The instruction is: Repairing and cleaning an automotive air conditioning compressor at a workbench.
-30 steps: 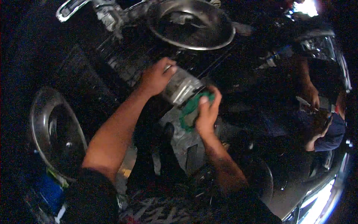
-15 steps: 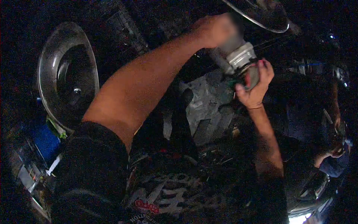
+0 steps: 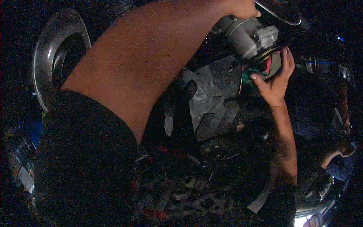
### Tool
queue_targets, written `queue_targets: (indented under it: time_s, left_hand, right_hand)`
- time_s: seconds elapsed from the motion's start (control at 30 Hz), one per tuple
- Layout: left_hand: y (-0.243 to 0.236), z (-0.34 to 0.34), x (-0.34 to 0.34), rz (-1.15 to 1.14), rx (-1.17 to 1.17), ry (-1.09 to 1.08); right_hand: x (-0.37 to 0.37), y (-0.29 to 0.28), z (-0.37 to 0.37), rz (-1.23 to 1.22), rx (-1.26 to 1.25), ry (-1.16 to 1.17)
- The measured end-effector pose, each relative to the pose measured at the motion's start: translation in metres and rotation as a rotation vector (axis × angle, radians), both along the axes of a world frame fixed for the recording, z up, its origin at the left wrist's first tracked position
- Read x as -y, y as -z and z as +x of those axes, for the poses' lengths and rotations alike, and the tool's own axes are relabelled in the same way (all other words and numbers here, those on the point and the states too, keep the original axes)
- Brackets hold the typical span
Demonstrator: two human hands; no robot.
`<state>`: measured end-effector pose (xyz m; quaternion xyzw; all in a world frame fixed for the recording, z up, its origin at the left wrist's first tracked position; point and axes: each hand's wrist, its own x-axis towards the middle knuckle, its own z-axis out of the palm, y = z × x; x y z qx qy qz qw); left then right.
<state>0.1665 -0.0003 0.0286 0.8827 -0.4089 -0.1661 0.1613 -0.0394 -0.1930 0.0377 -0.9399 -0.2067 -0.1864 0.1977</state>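
Clamping grey metal part (image 3: 244,38) between both hands (image 3: 278,85), over patchy grey floor (image 3: 213,90); shiny basin (image 3: 44,56) at left, all dimly lit

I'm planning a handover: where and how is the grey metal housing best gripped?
The housing is probably best gripped around its rounded middle, from the picture's lower left: that side looks free, while the left hand is at its upper end and the right hand at its lower.

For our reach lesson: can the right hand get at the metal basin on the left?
Probably not: the right hand cups one end of the metal part, and the left arm lies between.
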Motion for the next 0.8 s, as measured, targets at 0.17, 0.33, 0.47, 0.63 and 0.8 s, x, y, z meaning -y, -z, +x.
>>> queue_targets:
  time_s: [0.17,0.33,0.47,0.63,0.8]
  left_hand:
    - [0.010,-0.008,0.008,-0.156,-0.235,-0.227]
    - [0.025,0.031,0.001,0.022,0.098,0.028]
    - [0.011,0.013,0.004,-0.127,-0.176,-0.185]
    - [0.010,0.016,-0.001,-0.030,-0.184,-0.127]
    - [0.011,-0.001,0.000,-0.202,-0.191,-0.271]
  right_hand:
    - [0.000,0.022,0.001,0.023,0.164,0.002]
    - [-0.051,0.016,0.012,0.915,-0.252,0.559]
    - [-0.018,0.014,-0.003,0.861,-0.382,0.514]
    - [-0.019,-0.009,-0.020,0.661,-0.351,0.396]
    - [0.019,0.019,-0.071,0.130,-0.099,0.637]
